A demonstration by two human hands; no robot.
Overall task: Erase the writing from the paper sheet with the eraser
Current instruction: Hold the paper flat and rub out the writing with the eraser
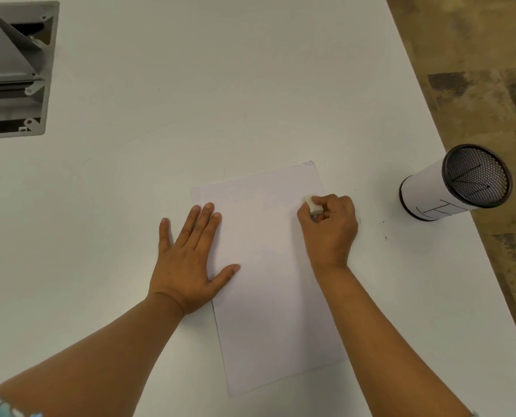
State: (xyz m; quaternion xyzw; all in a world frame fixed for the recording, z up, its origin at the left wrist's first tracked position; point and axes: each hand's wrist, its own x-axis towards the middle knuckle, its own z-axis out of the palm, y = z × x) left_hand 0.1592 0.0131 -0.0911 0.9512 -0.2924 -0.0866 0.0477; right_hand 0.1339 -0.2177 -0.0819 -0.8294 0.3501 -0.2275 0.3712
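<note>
While the left hand [190,260] lies flat with fingers straight and spread, pressing down the left edge of the paper sheet [268,281], the right hand [330,227] curls its fingers around a small white eraser [313,204] near the sheet's far right corner. That eraser pokes out on the hand's far left side, down against the paper. Any writing on the sheet is too faint to make out. Off to the right on the white table [190,115] stands a mesh pen holder [455,182], near the table's edge.

A white table [250,85] carries a sheet [268,281] at centre, a mesh cup [455,183] at right, and a grey frame [15,70] upper left.
</note>
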